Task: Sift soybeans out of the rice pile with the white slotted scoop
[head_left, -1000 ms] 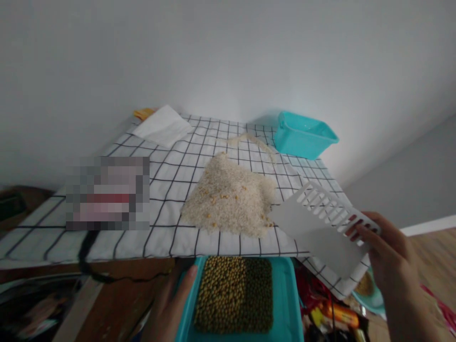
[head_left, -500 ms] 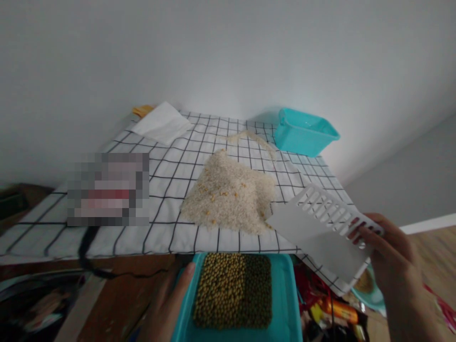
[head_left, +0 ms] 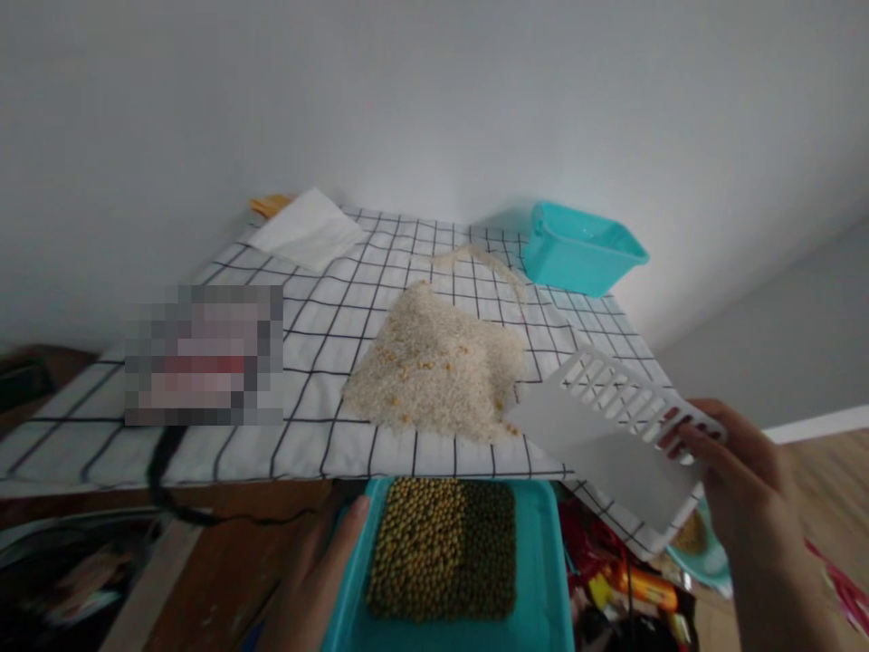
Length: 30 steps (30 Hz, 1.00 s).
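Note:
My left hand (head_left: 319, 570) grips the left side of a teal plastic bin (head_left: 543, 570), thumb over its rim, the other fingers hidden. Yellow soybeans (head_left: 417, 548) and darker green beans (head_left: 489, 548) lie side by side in the bin, held just under the table edge. In my right hand (head_left: 740, 480) is a white plastic board (head_left: 611, 444) with a row of slots along its far edge; my fingers close around its slotted end. The board's left corner reaches the right side of a heap of rice (head_left: 441, 362) dotted with yellow bits.
A checked cloth (head_left: 312, 344) covers the table. On it stand a second teal bin (head_left: 584, 254) at the back right, white paper (head_left: 312, 231) at the back left and a blurred-out object (head_left: 210, 358) with a dark strap. A teal bowl (head_left: 706, 561) sits below at right.
Both hands keep their holds, and the board stays beside the heap. The whole view has shifted very slightly; otherwise little differs.

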Tool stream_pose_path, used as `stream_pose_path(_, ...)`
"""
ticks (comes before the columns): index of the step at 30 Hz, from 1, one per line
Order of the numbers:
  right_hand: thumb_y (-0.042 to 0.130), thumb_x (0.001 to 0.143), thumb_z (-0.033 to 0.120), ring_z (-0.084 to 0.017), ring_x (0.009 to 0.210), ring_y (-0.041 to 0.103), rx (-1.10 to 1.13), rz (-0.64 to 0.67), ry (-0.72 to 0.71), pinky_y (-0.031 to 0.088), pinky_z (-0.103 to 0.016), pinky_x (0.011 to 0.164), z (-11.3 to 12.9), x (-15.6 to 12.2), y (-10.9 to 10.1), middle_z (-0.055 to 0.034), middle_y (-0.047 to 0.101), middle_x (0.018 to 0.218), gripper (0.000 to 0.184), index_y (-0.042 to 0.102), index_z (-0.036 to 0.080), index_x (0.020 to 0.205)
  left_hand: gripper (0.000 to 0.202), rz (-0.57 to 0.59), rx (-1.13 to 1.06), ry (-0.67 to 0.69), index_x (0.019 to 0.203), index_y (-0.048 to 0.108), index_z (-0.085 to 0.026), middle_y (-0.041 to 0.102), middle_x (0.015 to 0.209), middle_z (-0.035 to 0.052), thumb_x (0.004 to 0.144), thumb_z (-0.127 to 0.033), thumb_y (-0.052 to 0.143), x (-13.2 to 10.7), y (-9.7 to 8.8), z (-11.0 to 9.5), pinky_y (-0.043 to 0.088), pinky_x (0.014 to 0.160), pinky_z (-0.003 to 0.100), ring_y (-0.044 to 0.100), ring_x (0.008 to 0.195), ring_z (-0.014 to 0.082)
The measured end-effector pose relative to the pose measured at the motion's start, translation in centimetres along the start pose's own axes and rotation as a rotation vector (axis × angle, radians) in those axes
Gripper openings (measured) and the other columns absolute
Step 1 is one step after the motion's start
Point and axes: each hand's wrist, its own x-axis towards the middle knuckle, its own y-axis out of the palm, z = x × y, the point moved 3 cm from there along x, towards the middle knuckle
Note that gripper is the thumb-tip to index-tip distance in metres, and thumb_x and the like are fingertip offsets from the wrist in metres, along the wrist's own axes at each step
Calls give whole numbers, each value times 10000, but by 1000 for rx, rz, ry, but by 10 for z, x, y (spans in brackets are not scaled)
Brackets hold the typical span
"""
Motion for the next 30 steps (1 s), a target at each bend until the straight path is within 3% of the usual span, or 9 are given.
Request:
stream_pose_path(7, 703, 762, 366, -145, 672, 499, 22, -9, 7, 341, -281, 597, 3, -3, 4, 4, 613, 706, 161, 680, 228, 840, 363, 58, -36, -57, 1118, 682, -272, 741, 1223, 14, 865, -451, 493, -1, 0, 2, 492, 1057, 473, 625, 1226, 311)
stream_pose_path(13, 730, 730, 402, -144, 628, 517, 11, -19, -12, 371, -264, 546, 0, 3, -3, -9, 619, 666, 204, 698, 220, 816, 309, 60, -53, -90, 1054, 693, -319, 764, 1155, -7, 861, -450, 490, 1, -1, -1, 499, 1056, 446, 630, 1219, 303)
stream_pose_path(17, 769, 665, 402, -143, 550, 517, 16, -46, -56, 362, -257, 470, -1, 4, -11, -13, 614, 607, 234, 710, 211, 786, 345, 84, -59, -118, 1095, 690, -280, 757, 1181, 0, 885, -457, 482, 1, -1, -4, 461, 1086, 465, 629, 1220, 298)
stream_pose_path(20, 745, 695, 375, -132, 573, 518, 9, -69, -32, 373, -244, 501, 3, -1, -10, -10, 608, 619, 189, 702, 211, 777, 370, 94, -57, -127, 1133, 681, -266, 741, 1224, 14, 896, -461, 476, 1, 0, -5, 441, 1093, 484, 616, 1238, 302)
stream_pose_path(26, 762, 671, 372, -122, 563, 524, 6, -44, -55, 380, -224, 485, 0, 0, -15, -11, 606, 602, 190, 707, 208, 748, 388, 75, -44, -92, 1157, 675, -256, 716, 1272, 29, 893, -458, 475, -1, 1, -7, 402, 1121, 470, 577, 1285, 299)
stream_pose_path(30, 761, 678, 385, -125, 552, 530, -6, -34, -58, 383, -221, 469, -6, 3, -21, -19, 604, 591, 200, 702, 201, 728, 384, 52, -25, -44, 1135, 688, -255, 751, 1192, 37, 895, -462, 471, -2, 0, -12, 470, 1066, 463, 644, 1198, 303)
